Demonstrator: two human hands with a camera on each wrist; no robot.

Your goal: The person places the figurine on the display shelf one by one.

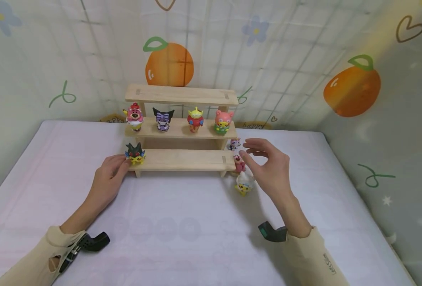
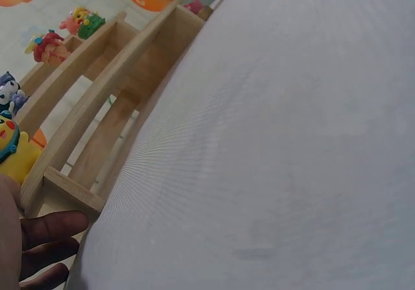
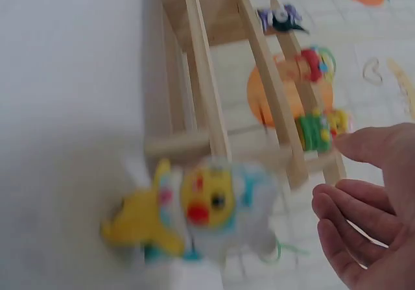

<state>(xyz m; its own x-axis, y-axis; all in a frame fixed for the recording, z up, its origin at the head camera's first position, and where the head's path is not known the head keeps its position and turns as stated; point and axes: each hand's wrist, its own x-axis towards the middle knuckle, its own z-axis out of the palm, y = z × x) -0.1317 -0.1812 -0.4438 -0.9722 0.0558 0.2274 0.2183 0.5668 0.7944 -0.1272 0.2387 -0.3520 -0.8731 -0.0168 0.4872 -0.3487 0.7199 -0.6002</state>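
A three-tier wooden display shelf stands near the back of the table. At the left end of its lowest tier my left hand rests beside a yellow figurine with a dark pointed hat. In the left wrist view its fingers lie fairly straight by the shelf's end. To the right of the shelf my right hand hovers with thumb and fingers apart, holding nothing. Below and beside it stand a white-hatted yellow figurine, a pink figurine and a small purple-and-white figurine.
On the middle tier stand a pink figurine with a red top, a purple figurine with black ears, a red-and-yellow figurine and a pink-and-green figurine. A patterned curtain hangs behind the white tabletop.
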